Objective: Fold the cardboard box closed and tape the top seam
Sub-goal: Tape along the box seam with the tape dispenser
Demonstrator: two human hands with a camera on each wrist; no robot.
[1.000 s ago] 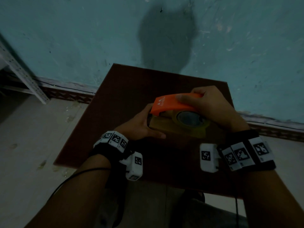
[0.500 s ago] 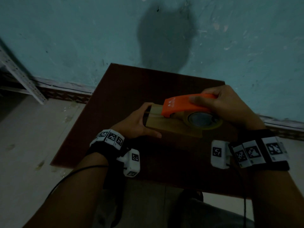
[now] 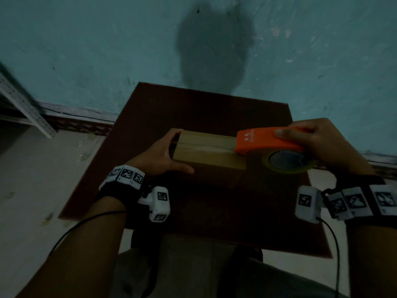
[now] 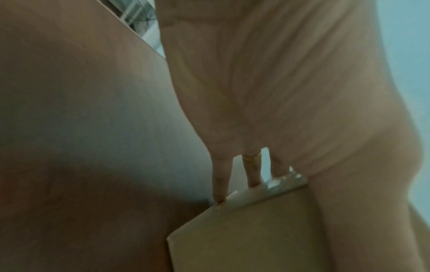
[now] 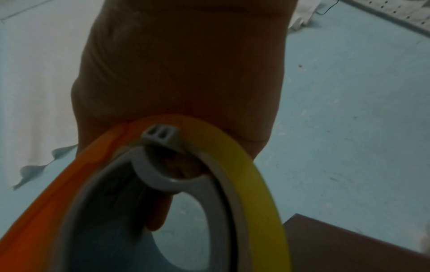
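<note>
A small cardboard box [image 3: 206,150] lies lengthwise on the dark brown table [image 3: 193,108]. My left hand [image 3: 163,153] holds its left end, thumb along the near side and fingers at the far edge. In the left wrist view the fingertips [image 4: 220,184] touch the edge of the box [image 4: 244,230]. My right hand [image 3: 318,143] grips an orange tape dispenser [image 3: 264,140] carrying a yellowish tape roll [image 3: 287,161]. Its nose sits at the right end of the box top. A strip of tape lies along the top seam. The right wrist view shows the dispenser [image 5: 46,211] and tape roll [image 5: 251,174] close up.
The table stands against a teal wall [image 3: 107,39]. A pale perforated metal shelf post [image 3: 23,106] leans at the far left above the light floor [image 3: 32,179]. My legs show below the table's near edge.
My right hand has drawn the dispenser rightward along the box top, from its left end to its right end, uncovering the taped seam. My left hand stays on the left end.
</note>
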